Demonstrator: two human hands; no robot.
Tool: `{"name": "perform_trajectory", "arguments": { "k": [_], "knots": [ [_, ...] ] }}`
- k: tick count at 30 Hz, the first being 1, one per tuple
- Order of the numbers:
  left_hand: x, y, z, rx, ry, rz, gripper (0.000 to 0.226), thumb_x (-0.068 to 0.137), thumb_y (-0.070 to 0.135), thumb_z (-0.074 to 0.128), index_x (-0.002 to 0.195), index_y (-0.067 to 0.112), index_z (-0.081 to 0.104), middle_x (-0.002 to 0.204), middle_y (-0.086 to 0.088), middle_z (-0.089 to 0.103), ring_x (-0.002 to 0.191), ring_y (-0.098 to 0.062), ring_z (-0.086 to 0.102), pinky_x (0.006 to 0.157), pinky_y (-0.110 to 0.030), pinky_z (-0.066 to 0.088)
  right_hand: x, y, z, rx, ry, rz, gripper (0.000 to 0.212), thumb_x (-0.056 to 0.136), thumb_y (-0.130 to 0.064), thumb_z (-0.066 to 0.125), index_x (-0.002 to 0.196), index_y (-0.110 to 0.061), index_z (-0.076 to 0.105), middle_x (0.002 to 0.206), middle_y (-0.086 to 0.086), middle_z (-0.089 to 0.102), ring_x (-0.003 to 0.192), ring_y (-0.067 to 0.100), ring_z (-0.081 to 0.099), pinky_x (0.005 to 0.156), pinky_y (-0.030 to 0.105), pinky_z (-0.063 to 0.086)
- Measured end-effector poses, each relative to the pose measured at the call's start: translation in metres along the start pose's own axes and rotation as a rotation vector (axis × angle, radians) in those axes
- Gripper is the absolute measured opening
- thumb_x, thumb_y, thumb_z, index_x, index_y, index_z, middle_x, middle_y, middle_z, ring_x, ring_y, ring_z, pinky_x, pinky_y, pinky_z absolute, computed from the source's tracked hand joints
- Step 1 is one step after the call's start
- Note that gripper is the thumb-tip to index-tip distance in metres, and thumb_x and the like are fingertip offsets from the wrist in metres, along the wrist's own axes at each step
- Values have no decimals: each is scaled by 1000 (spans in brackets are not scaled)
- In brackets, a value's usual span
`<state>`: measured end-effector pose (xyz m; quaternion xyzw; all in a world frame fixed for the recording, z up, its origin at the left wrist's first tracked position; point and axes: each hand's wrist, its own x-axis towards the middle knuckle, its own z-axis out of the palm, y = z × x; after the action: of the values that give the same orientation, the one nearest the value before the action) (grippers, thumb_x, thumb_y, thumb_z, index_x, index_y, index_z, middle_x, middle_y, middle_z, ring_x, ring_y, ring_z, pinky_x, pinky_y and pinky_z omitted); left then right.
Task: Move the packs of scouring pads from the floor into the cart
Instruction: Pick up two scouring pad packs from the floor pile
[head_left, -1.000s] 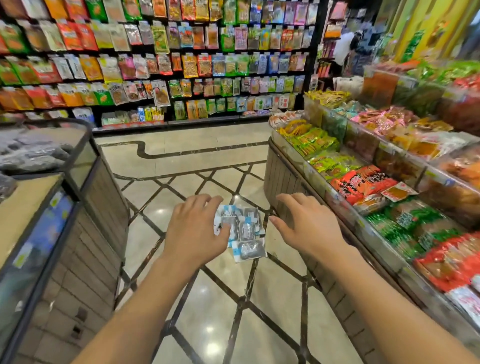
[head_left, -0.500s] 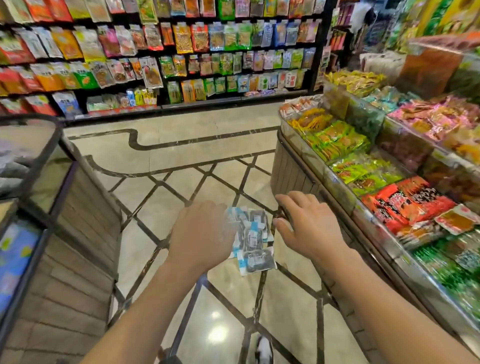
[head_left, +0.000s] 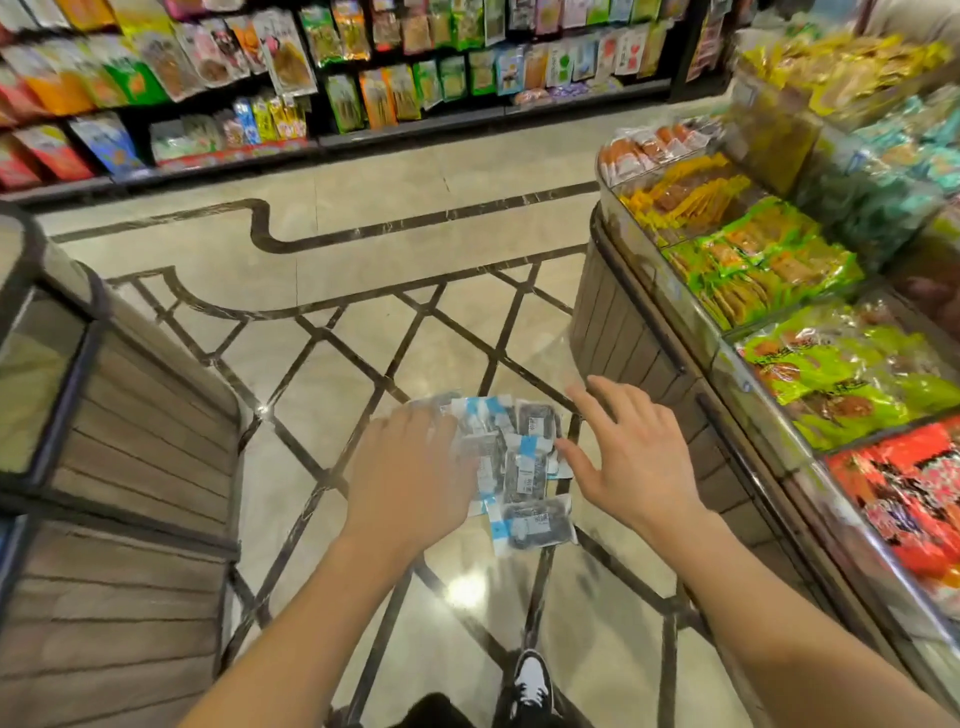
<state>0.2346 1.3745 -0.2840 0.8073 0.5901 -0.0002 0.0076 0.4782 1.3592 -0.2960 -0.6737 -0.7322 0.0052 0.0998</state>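
Glossy beige marble floor (head_left: 363, 332) with dark inlaid diamond lines, running between shelves of snack bags.

Left hand (head_left: 415, 478): palm down, fingers loosely curled over the left edge of the heap; whether anything is pinched beneath cannot be told, since the back of the hand hides the fingertips. Right hand (head_left: 623, 462): spread wide, fingers apart, gripping nothing, thumb tip just beside the heap's right edge at about 3 o'clock from it.

Between the two hands, a loose pile of clear plastic packs of dark scouring pads with blue-and-white header cards (head_left: 519, 467), overlapping one another flat on the floor, one pack sticking out toward 6 o'clock. No cart visible anywhere; presumably behind or off to one side.

Best done as a two-sided scoop, by the look of it: slide both sets of fingers under the opposite edges, squeeze the heap inward, then lift as one bundle. Slippery film against a polished floor, so likely to skate rather than rise; press inward before lifting. Mind the stray pack at 6 o'clock, probably first to drop out.

At 6 o'clock from the pile, a black-and-white sneaker (head_left: 530, 686). At 9 o'clock, a brown slatted wooden display stand with a dark metal frame (head_left: 130, 467). At 3 o'clock, a wooden-sided counter with clear bins of green and orange snack packets (head_left: 649, 364). At 12 o'clock, a black wall shelf of hanging snack bags (head_left: 311, 78).
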Motion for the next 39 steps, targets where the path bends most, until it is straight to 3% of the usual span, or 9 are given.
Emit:
{"name": "perform_trajectory", "arguments": {
  "k": [5, 9, 16, 19, 21, 26, 29, 34, 39],
  "knots": [
    [55, -19, 31, 49, -71, -32, 60, 90, 51, 45, 123, 7, 68, 109, -19, 70, 103, -41, 63, 88, -51, 48, 51, 13, 35, -29, -87, 16, 56, 95, -52, 51, 141, -20, 55, 137, 9, 59, 121, 32, 58, 86, 46, 52],
    [104, -33, 61, 67, -141, -28, 54, 88, 46, 53, 119, 4, 68, 105, -22, 70, 98, -42, 64, 86, -52, 48, 90, 17, 67, -40, -164, 52, 60, 97, -53, 53, 149, -27, 43, 145, 6, 54, 128, 29, 54, 94, 47, 51],
    [191, -50, 114, 21, -273, 39, 58, 92, 50, 41, 126, 10, 66, 120, -17, 65, 116, -39, 58, 102, -56, 42, 145, 24, 127, -66, -335, 145, 72, 97, -56, 52, 158, -29, 27, 160, 7, 39, 143, 30, 40, 110, 50, 43],
    [225, -55, 155, 136, -370, 85, 62, 100, 53, 26, 147, 17, 46, 145, -12, 49, 135, -33, 43, 114, -51, 27, 162, 26, 174, -69, -403, 161, 72, 95, -52, 59, 157, -25, 33, 155, 11, 45, 138, 35, 47, 104, 53, 48],
    [246, -58, 190, 132, -333, 110, 61, 97, 51, 29, 135, 14, 58, 132, -14, 60, 125, -36, 52, 108, -52, 33, 171, 33, 211, -60, -415, 164, 65, 96, -47, 62, 152, -20, 42, 149, 14, 51, 131, 37, 53, 98, 54, 52],
    [274, -58, 314, 70, -351, 113, 50, 88, 42, 50, 111, 3, 70, 98, -20, 69, 96, -41, 63, 89, -50, 43, 176, 56, 333, -27, -512, 167, 59, 95, -39, 62, 149, -19, 47, 147, 12, 54, 129, 36, 55, 94, 52, 52],
    [283, -46, 396, 75, -462, 106, 55, 86, 47, 45, 115, 6, 70, 103, -17, 70, 101, -39, 62, 91, -48, 42, 165, 75, 422, -3, -616, 149, 59, 98, -43, 55, 151, -21, 41, 150, 10, 49, 132, 34, 50, 99, 51, 49],
    [278, -21, 558, 119, -503, 165, 54, 94, 50, 40, 128, 12, 59, 123, -13, 64, 119, -35, 55, 101, -48, 39, 122, 114, 578, 24, -776, 162, 60, 92, -40, 65, 147, -22, 48, 145, 11, 54, 129, 36, 52, 97, 53, 49],
    [266, -3, 716, 125, -405, 186, 50, 81, 44, 48, 99, 4, 71, 86, -17, 68, 86, -38, 65, 80, -45, 49, 76, 140, 714, 112, -882, 206, 63, 96, -42, 58, 153, -26, 34, 157, 5, 35, 143, 32, 36, 105, 49, 39]
  ]
}}
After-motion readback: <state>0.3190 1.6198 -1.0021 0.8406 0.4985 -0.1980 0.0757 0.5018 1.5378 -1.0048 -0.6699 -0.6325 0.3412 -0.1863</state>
